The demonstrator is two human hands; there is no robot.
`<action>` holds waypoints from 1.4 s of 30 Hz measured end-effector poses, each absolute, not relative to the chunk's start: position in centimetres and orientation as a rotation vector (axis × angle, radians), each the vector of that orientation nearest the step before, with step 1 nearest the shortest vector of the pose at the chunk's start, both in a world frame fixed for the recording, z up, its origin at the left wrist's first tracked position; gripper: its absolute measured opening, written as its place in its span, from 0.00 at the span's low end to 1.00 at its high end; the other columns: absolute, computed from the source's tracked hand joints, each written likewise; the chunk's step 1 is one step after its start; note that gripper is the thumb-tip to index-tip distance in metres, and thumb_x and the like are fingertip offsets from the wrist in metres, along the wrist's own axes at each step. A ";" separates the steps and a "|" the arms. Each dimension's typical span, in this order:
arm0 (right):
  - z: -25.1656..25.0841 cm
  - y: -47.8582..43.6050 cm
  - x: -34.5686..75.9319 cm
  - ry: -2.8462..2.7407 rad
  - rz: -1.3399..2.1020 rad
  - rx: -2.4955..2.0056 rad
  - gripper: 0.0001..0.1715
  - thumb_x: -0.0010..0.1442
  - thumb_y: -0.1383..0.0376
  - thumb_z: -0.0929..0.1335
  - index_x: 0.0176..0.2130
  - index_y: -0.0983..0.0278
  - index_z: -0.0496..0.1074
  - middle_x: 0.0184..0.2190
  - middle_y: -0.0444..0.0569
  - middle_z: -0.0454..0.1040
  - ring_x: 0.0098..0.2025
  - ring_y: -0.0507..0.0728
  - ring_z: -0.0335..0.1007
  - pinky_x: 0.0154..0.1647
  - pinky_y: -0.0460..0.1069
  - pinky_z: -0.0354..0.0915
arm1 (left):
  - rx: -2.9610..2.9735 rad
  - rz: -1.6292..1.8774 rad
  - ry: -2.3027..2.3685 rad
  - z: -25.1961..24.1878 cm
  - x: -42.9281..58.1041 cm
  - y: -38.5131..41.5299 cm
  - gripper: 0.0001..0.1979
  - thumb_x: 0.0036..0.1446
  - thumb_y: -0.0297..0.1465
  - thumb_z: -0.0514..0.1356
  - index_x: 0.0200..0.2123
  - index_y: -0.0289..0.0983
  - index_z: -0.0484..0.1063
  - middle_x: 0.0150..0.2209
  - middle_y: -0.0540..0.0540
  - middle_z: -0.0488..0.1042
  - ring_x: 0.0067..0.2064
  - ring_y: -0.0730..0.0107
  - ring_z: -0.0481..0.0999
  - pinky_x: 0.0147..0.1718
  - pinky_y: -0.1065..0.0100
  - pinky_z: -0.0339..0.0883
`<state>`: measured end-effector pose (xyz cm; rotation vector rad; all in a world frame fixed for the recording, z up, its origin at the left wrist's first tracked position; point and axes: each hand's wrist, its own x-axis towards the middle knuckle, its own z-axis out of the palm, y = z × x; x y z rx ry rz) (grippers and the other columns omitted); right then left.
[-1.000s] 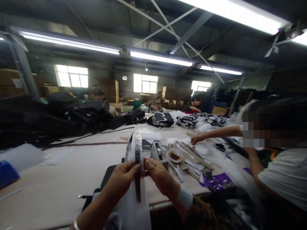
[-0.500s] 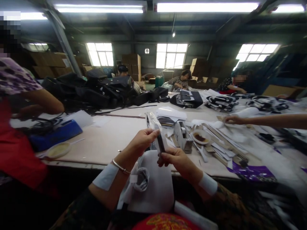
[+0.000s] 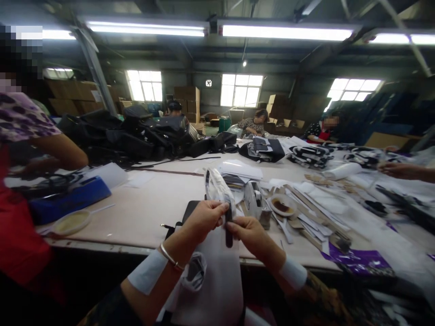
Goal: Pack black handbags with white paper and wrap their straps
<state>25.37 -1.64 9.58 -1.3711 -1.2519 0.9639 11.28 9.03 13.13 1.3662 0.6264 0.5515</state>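
Note:
A black strap (image 3: 229, 238) with a rounded end is pinched between my two hands above the table's front edge. My left hand (image 3: 208, 218) is closed on it from the left, fingertips and thumb pressed together. My right hand (image 3: 250, 233) pinches it slightly lower, from the right. Crinkled clear plastic wrap (image 3: 217, 183) rises beyond my fingers around the strap's upper part. Beneath my hands lies a white-covered piece (image 3: 220, 280), with a coiled pale band (image 3: 195, 274) at its left and a black part showing behind my left wrist.
Right of my hands stand a tape dispenser (image 3: 253, 199), a dish of brown liquid (image 3: 282, 206) and loose strips. A blue box (image 3: 73, 199) and a pale dish (image 3: 73, 222) sit left. Black bags (image 3: 142, 136) are heaped behind. Co-workers sit around the table.
The strap's dark end now extends below my fingers, out of the plastic wrap. My view has tilted up slightly. The co-worker's hand at right has moved farther right.

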 end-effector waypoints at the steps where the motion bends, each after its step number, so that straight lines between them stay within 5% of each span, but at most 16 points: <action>1: 9.4 -1.7 25.1 -1.263 0.951 -1.390 0.23 0.59 0.52 0.70 0.22 0.66 0.75 0.18 0.45 0.69 0.24 0.51 0.58 0.28 0.48 0.53 | 1.356 0.504 0.591 13.1 11.2 9.0 0.23 0.52 0.49 0.66 0.26 0.32 0.74 0.15 0.54 0.61 0.16 0.82 0.52 0.16 0.73 0.40; 8: 8.3 -2.6 24.2 -1.438 0.932 -1.394 0.22 0.64 0.59 0.67 0.22 0.65 0.75 0.22 0.47 0.73 0.26 0.53 0.65 0.31 0.49 0.59 | 1.144 0.349 0.551 14.3 10.3 9.6 0.21 0.47 0.43 0.71 0.33 0.30 0.77 0.32 0.43 0.77 0.18 0.87 0.52 0.15 0.76 0.37; 15: 8.2 -2.9 25.2 -1.358 0.485 -1.489 0.17 0.60 0.55 0.70 0.40 0.66 0.79 0.34 0.51 0.74 0.34 0.55 0.66 0.36 0.49 0.62 | 1.309 0.657 0.713 14.2 9.8 8.3 0.17 0.54 0.41 0.66 0.34 0.31 0.79 0.20 0.47 0.74 0.17 0.81 0.61 0.16 0.76 0.45; 19: 8.3 -3.4 24.3 -0.928 1.119 -1.391 0.36 0.62 0.39 0.62 0.34 0.67 0.76 0.20 0.44 0.64 0.20 0.49 0.53 0.20 0.45 0.48 | 1.426 0.849 0.689 13.5 8.8 6.8 0.14 0.58 0.39 0.64 0.36 0.32 0.80 0.27 0.42 0.80 0.25 0.73 0.73 0.21 0.75 0.57; 21: 8.1 -3.1 23.6 -0.705 1.415 -1.218 0.36 0.60 0.37 0.62 0.37 0.66 0.74 0.20 0.41 0.63 0.17 0.46 0.45 0.17 0.44 0.39 | 1.476 0.842 0.621 12.8 8.4 5.7 0.13 0.59 0.38 0.64 0.35 0.33 0.80 0.28 0.43 0.80 0.27 0.71 0.75 0.23 0.74 0.62; 25: 7.5 -2.0 22.7 -0.559 1.425 -1.076 0.19 0.51 0.52 0.72 0.27 0.64 0.66 0.18 0.37 0.61 0.16 0.44 0.43 0.17 0.44 0.36 | 1.554 0.711 0.493 11.2 7.5 4.1 0.11 0.62 0.37 0.62 0.37 0.34 0.80 0.27 0.44 0.79 0.28 0.70 0.76 0.24 0.73 0.64; 29: 7.1 -1.6 22.6 -0.740 1.229 -1.221 0.11 0.48 0.62 0.69 0.22 0.65 0.66 0.16 0.39 0.61 0.17 0.45 0.48 0.18 0.44 0.43 | 1.505 0.648 0.483 10.3 6.8 4.0 0.13 0.64 0.38 0.60 0.35 0.35 0.78 0.35 0.43 0.80 0.25 0.76 0.74 0.22 0.75 0.61; 33: 6.8 -1.7 22.5 -1.042 0.973 -1.312 0.07 0.51 0.67 0.67 0.24 0.66 0.71 0.20 0.42 0.66 0.23 0.48 0.57 0.24 0.44 0.54 | 1.445 0.692 0.591 10.3 6.6 4.3 0.13 0.63 0.38 0.61 0.31 0.34 0.76 0.24 0.49 0.75 0.20 0.81 0.66 0.21 0.77 0.57; 42: 5.9 -2.3 23.1 -1.517 0.412 -1.487 0.23 0.56 0.75 0.61 0.42 0.62 0.80 0.37 0.49 0.81 0.39 0.56 0.75 0.44 0.49 0.67 | 1.229 0.706 0.739 9.1 7.1 4.7 0.18 0.55 0.44 0.67 0.30 0.32 0.76 0.19 0.51 0.70 0.18 0.82 0.60 0.17 0.78 0.47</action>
